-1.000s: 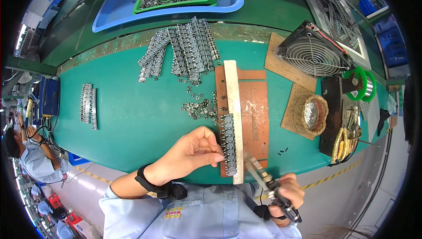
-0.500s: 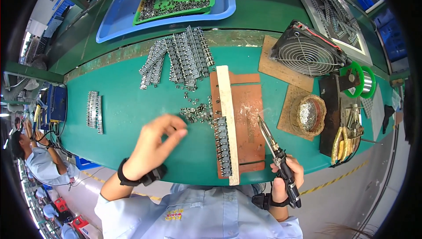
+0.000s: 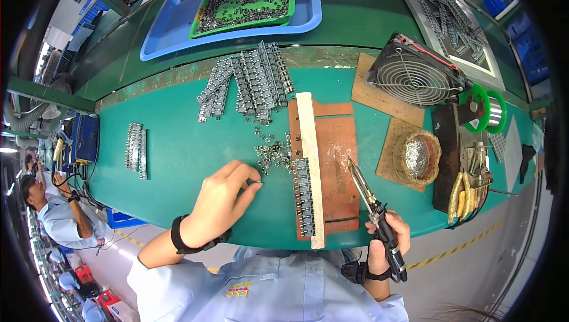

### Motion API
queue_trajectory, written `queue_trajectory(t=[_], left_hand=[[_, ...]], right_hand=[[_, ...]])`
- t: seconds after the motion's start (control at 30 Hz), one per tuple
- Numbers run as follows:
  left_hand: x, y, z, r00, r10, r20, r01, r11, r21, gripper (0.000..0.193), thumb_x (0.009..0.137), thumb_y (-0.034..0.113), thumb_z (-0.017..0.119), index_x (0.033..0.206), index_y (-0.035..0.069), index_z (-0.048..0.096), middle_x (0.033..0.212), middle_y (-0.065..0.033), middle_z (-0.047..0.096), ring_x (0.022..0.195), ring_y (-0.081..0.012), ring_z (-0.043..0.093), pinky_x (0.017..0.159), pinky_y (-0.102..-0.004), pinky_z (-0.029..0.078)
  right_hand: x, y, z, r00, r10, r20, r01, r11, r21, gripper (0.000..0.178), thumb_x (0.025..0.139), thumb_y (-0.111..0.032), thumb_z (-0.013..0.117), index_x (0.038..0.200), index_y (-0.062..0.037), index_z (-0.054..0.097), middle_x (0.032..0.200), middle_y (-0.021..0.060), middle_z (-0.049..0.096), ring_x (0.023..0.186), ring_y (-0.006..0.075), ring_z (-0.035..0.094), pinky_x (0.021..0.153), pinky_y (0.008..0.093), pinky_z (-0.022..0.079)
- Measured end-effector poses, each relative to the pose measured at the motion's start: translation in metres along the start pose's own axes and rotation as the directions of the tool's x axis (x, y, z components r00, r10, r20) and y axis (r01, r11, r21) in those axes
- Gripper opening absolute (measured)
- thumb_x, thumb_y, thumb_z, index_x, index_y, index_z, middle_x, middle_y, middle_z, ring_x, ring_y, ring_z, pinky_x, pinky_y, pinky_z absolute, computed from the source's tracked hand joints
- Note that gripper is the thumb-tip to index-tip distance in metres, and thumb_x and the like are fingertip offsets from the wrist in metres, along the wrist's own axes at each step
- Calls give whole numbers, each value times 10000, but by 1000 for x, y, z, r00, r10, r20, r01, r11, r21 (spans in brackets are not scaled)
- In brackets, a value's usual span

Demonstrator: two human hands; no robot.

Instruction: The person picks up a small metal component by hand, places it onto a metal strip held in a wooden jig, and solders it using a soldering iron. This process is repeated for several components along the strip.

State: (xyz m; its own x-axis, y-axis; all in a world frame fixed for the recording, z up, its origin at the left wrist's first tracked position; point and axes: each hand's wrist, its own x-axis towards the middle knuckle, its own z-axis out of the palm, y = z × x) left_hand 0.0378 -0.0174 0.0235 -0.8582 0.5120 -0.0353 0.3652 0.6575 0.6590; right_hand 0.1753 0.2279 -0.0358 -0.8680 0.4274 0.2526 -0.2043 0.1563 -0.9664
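Head view. The left hand [image 3: 222, 200] sits on the green surface [image 3: 178, 150], thumb and forefinger pinched on one small metal part [image 3: 258, 184]. That part is at the 7 o'clock edge of the loose pile of metal parts [image 3: 271, 151], just left of the row of parts [image 3: 303, 194] lined against the pale wooden strip [image 3: 311, 162]. The right hand [image 3: 388, 242] is clenched round the handle of the soldering iron [image 3: 370, 203]; its tip hangs over the brown board [image 3: 335, 168], clear of the row.

Judgement on the step: the pick goes best with one piece only, gripped at its edges and turned to match its neighbours before it meets the strip. The iron should stay off the left fingers [image 3: 249, 174] and the hot tip held above the board.

Limits of view: the part's shape and facing are too small to read. Whether the tip touches the board cannot be told. The lower end of the strip passes close to the surface edge at 6 o'clock. The fan [image 3: 415, 76] at 2 o'clock and the solder spool [image 3: 483, 109] bend with the lens.
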Motion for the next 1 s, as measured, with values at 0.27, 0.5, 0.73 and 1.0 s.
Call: queue_trajectory(t=[0.27,0.5,0.73,1.0], left_hand=[[-20,18,5,996,3,91,18,972,-236,138,749,1,597,886,13,585,795,-102,582,660,-174,583,572,-257,453],[-31,18,23,935,-198,294,349,663,-663,111,793,-26,567,899,-17,596,809,-43,593,741,-122,567,678,-228,444],[-28,18,23,841,-245,483,541,349,-765,121,797,-32,564,914,-4,549,860,-55,585,814,-115,564,731,-233,452],[-20,19,31,868,-200,454,495,293,-818,255,775,-60,577,974,31,447,874,-61,565,814,-114,557,745,-238,460]], right_hand=[[4,-5,3,999,-41,-17,42,998,51,438,724,-245,666,1020,27,491,770,138,574,650,200,543,599,300,430],[6,-8,7,999,10,-47,-6,997,81,430,717,-230,680,1008,28,498,768,137,581,665,201,550,610,297,441],[6,-9,6,999,25,-32,-23,996,81,426,709,-223,690,997,31,507,785,146,583,692,206,563,619,290,451],[2,-9,2,995,101,-7,-101,995,5,550,704,-364,670,1053,17,480,955,145,531,698,193,582,598,261,459]])
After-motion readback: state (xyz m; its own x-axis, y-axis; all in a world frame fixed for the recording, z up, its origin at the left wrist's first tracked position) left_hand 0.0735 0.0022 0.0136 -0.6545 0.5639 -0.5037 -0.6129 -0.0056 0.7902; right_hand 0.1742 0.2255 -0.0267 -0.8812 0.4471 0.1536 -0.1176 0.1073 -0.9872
